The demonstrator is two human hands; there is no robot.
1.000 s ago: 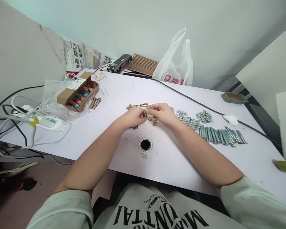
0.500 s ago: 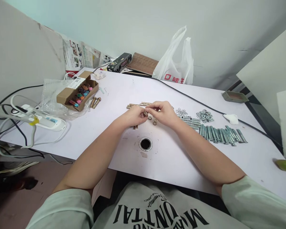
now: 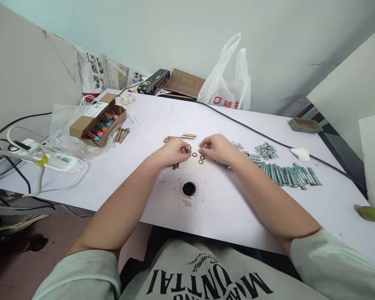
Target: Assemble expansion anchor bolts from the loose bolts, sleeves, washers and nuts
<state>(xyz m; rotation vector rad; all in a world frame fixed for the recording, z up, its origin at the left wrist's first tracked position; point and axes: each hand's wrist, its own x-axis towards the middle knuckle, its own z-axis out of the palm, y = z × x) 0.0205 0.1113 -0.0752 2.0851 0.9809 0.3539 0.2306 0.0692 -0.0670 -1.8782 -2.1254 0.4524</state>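
Note:
My left hand [image 3: 174, 151] grips a brass-coloured anchor bolt [image 3: 188, 148], its round end poking out past the fingertips toward the right. To its right, my right hand [image 3: 218, 146] has its thumb and forefinger close together just above the table. Anything between those fingertips is too small to make out. Between the hands lie several flat washers [image 3: 194, 154]. Behind my left hand are brass-coloured sleeves [image 3: 188, 136], and bronze-coloured pieces [image 3: 176, 166] show partly from under it.
Right of my right hand lie zinc bolts [image 3: 287, 174], a heap of nuts [image 3: 266, 151] and small rings [image 3: 237, 145]. A cardboard box [image 3: 78, 128] of coloured caps, a power strip [image 3: 62, 161] and cables are at left. A cable hole [image 3: 189, 189] opens near the front edge.
My right hand has drawn away from the bolt end to the right and lowered toward the washers. The left hand keeps its hold on the bolt, whose end now shows more plainly.

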